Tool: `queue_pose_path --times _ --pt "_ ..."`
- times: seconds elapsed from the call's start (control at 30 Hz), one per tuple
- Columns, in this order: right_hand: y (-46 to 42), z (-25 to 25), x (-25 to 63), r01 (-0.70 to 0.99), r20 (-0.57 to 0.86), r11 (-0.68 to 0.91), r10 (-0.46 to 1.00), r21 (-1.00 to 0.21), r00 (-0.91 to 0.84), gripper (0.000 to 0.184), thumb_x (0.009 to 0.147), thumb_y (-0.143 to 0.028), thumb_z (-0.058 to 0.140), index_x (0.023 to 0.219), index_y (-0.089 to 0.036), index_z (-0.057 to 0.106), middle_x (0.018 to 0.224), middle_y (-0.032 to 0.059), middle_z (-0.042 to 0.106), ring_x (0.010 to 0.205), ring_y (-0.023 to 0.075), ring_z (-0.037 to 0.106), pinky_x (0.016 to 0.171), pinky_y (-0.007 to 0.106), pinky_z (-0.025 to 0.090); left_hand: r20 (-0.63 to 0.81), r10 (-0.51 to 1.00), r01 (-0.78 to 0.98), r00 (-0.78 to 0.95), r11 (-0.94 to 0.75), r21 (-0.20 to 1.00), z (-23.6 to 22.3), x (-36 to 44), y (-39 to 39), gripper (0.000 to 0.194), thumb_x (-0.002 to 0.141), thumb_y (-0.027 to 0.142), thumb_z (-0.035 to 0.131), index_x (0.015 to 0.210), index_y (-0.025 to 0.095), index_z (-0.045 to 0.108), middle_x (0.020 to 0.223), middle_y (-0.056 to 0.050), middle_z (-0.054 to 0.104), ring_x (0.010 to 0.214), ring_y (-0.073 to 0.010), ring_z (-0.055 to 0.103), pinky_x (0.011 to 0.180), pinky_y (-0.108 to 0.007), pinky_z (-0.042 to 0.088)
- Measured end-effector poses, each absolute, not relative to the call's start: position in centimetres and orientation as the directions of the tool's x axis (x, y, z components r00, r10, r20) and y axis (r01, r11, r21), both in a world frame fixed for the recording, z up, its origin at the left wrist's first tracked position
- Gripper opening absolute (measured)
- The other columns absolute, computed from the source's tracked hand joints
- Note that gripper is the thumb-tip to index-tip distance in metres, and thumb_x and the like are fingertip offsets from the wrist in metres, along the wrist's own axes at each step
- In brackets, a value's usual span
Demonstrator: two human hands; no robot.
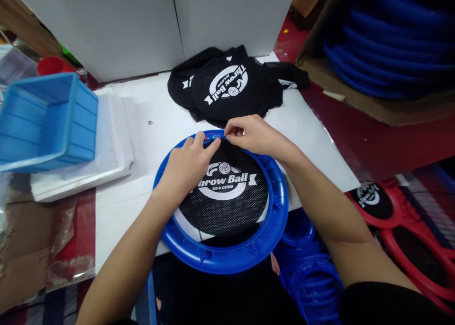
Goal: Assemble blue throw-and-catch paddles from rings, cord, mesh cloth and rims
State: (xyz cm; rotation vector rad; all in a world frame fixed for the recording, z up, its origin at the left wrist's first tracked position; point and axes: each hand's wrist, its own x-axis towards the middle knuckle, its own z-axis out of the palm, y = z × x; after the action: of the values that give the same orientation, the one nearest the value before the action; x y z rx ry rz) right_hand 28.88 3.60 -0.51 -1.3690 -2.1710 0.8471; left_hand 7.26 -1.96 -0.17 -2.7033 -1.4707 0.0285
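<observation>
A blue plastic ring [279, 206] lies over the near edge of the white table, its ribbed side facing up. Inside it rests a round black mesh [227, 216] printed "Throw Ball Fly & Catch"; a gap shows between mesh and ring at the near side. My left hand [186, 161] is closed over the ring's far-left rim, its thumb by the mesh's far edge. With thumb and index finger together, my right hand [249, 134] pinches the mesh's edge at the far rim. Just beyond lies a pile of black printed meshes [245, 85].
A blue bin [39, 125] sits on a white foam lid [117, 159] at left. A small metal piece [150, 122] lies on the white table [138, 149]. Large white boxes [138, 26] stand behind. Blue rings [384, 54] fill a carton at right; red-framed discs [391, 211] lie lower right.
</observation>
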Motion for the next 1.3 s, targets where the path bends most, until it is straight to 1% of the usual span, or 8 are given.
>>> queue_pose_path --times 0.2,0.3,0.4,0.57,0.77,0.93,1.07,1.3 --pt "4.3 -0.6 29.0 0.644 0.023 0.342 0.893 -0.684 -0.450 0.011 0.084 -0.018 0.065 0.088 -0.017 0.076 0.079 0.0020 0.073 0.077 0.0169 0.063 0.075 0.029 0.046 0.058 0.822 0.823 0.567 -0.567 -0.009 1.1 6.5 -2.7 0.051 0.100 0.008 0.046 0.149 0.020 0.057 0.126 -0.019 0.060 0.104 -0.0312 0.064 0.064 -0.034 0.054" --pt "4.1 0.7 29.5 0.639 0.047 0.355 0.894 -0.683 -0.446 0.013 0.087 -0.019 0.065 0.092 -0.016 0.076 0.086 0.0038 0.075 0.081 0.0183 0.066 0.078 0.031 0.048 0.078 0.775 0.774 0.628 -0.632 0.043 3.2 6.2 -4.9 0.029 0.101 0.011 0.050 0.122 0.014 0.069 0.125 -0.020 0.060 0.107 -0.0323 0.061 0.076 -0.041 0.057" --pt "0.7 3.2 30.1 0.639 0.164 0.375 0.916 -0.671 -0.366 0.017 0.092 -0.016 0.060 0.097 -0.018 0.076 0.097 0.0059 0.078 0.089 0.0206 0.069 0.080 0.033 0.051 -0.067 0.653 0.651 0.755 -0.733 0.198 4.2 5.7 -8.2 0.013 0.099 0.019 0.065 0.109 0.015 0.070 0.117 -0.014 0.064 0.105 -0.0303 0.063 0.087 -0.045 0.058" --pt "-11.7 4.9 29.3 0.595 0.374 0.472 0.881 -0.650 -0.290 0.019 0.101 -0.018 0.059 0.109 -0.027 0.074 0.108 0.0072 0.078 0.103 0.0256 0.072 0.093 0.043 0.058 -0.128 0.632 0.630 0.765 -0.690 0.357 1.9 4.5 -11.9 0.056 0.082 0.024 0.089 0.133 0.020 0.066 0.136 -0.014 0.061 0.126 -0.0346 0.060 0.104 -0.051 0.054" --pt "-22.1 -1.2 26.1 0.716 0.493 0.457 0.851 -0.529 -0.179 0.037 0.092 -0.012 0.069 0.121 -0.035 0.073 0.120 0.0105 0.077 0.112 0.0338 0.072 0.097 0.058 0.059 0.013 0.646 0.598 0.763 -0.713 0.366 0.7 3.5 -13.2 0.016 0.100 0.015 0.065 0.113 0.019 0.073 0.128 -0.012 0.068 0.118 -0.0286 0.066 0.098 -0.044 0.055" --pt "-23.6 -3.6 24.8 0.781 0.536 0.395 0.839 -0.484 -0.092 0.037 0.092 -0.018 0.073 0.125 -0.033 0.073 0.131 0.0131 0.074 0.126 0.0376 0.066 0.105 0.061 0.054 0.200 0.699 0.622 0.687 -0.707 0.336 0.0 3.4 -16.0 0.024 0.108 0.015 0.050 0.120 0.015 0.070 0.117 -0.012 0.073 0.106 -0.0251 0.067 0.091 -0.041 0.054" --pt "-22.8 -3.4 24.0 0.810 0.542 0.370 0.837 -0.455 -0.078 0.023 0.093 -0.021 0.074 0.113 -0.030 0.078 0.130 0.0129 0.075 0.129 0.0373 0.064 0.109 0.059 0.049 0.365 0.722 0.628 0.588 -0.692 0.356 -1.4 3.9 -17.9 0.026 0.108 0.014 0.047 0.123 0.013 0.069 0.111 -0.012 0.075 0.103 -0.0240 0.067 0.088 -0.040 0.054" --pt "-21.8 -3.8 23.6 0.765 0.507 0.383 0.857 -0.517 -0.086 0.015 0.098 -0.020 0.065 0.098 -0.028 0.079 0.113 0.0083 0.082 0.122 0.0320 0.069 0.108 0.055 0.046 0.443 0.755 0.624 0.484 -0.653 0.430 -2.8 4.8 -19.1 0.031 0.108 0.014 0.047 0.128 0.020 0.070 0.110 -0.011 0.076 0.105 -0.0222 0.069 0.092 -0.040 0.053"
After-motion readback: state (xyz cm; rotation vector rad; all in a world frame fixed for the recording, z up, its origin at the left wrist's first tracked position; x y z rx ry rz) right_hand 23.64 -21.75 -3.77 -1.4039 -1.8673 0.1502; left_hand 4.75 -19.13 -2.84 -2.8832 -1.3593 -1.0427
